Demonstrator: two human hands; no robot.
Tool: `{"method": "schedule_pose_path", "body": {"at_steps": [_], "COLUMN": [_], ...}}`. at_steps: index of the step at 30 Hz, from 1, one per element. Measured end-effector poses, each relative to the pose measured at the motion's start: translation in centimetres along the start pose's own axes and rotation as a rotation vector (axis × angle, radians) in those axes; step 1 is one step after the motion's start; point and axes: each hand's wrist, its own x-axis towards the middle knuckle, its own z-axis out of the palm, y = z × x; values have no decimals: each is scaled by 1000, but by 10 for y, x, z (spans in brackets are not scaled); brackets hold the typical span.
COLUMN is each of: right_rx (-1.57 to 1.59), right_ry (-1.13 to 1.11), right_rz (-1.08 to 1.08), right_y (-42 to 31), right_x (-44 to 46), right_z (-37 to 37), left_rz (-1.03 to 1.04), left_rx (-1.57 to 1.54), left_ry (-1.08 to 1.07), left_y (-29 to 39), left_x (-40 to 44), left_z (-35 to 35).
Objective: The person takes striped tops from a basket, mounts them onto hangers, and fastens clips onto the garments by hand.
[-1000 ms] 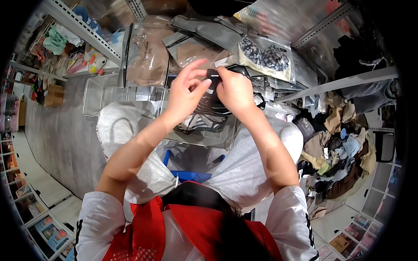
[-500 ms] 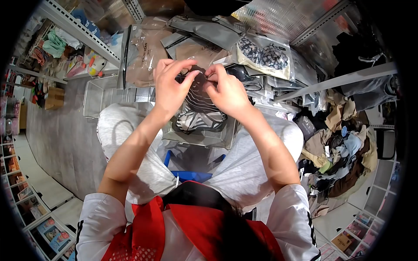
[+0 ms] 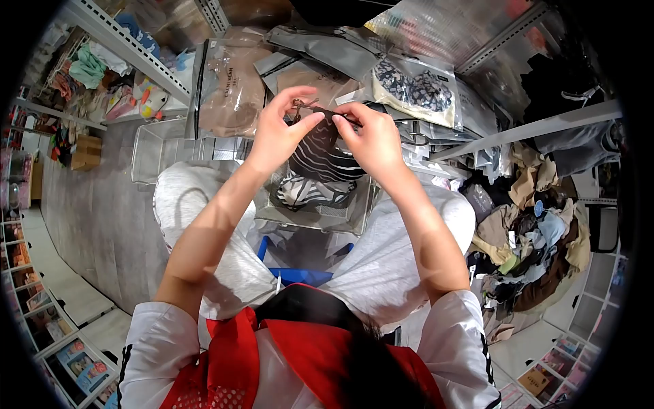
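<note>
A dark striped garment point(image 3: 325, 155) hangs between my hands, above a wire basket point(image 3: 351, 221). My left hand point(image 3: 278, 133) pinches its upper left part, where a thin dark strap shows at the fingertips. With thumb and fingers pressed together, my right hand point(image 3: 370, 138) grips the garment's upper edge on the right. Below it, a black-and-white striped item point(image 3: 313, 193) lies in the basket between my knees. Just beyond my hands are brown garments in clear bags point(image 3: 230, 85).
A bagged floral garment point(image 3: 415, 92) lies at the back right. On the right is a heap of loose clothes point(image 3: 528, 235) beside a white shelf bar point(image 3: 531, 131). Another wire basket point(image 3: 153, 150) stands at the left, near a cardboard box point(image 3: 86, 153).
The garment has turned and now hangs spread between my hands. My right hand has shifted slightly right, and my left hand first went left, then came back a little.
</note>
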Motion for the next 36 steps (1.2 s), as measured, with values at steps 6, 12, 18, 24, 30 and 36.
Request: {"method": "schedule_pose_path", "body": {"at_steps": [6, 12, 18, 24, 30, 36], "right_rx": [160, 193, 185, 125, 2, 99], "right_ry": [-12, -3, -47, -87, 207, 678], "right_rz": [53, 8, 27, -55, -513, -330], "right_y": [3, 5, 6, 10, 1, 18], "right_x": [3, 6, 4, 2, 6, 9], "right_z": [-3, -10, -16, -8, -17, -69], "left_rz": [-77, -24, 20, 120, -87, -126], "left_rx": [-170, -96, 121, 253, 258, -2], "left_ry": [24, 152, 8, -223, -247, 11], "left_y": [-7, -5, -3, 14, 16, 28], "left_x": [2, 8, 11, 4, 8, 13], "left_z": [0, -9, -19, -14, -27, -70]}}
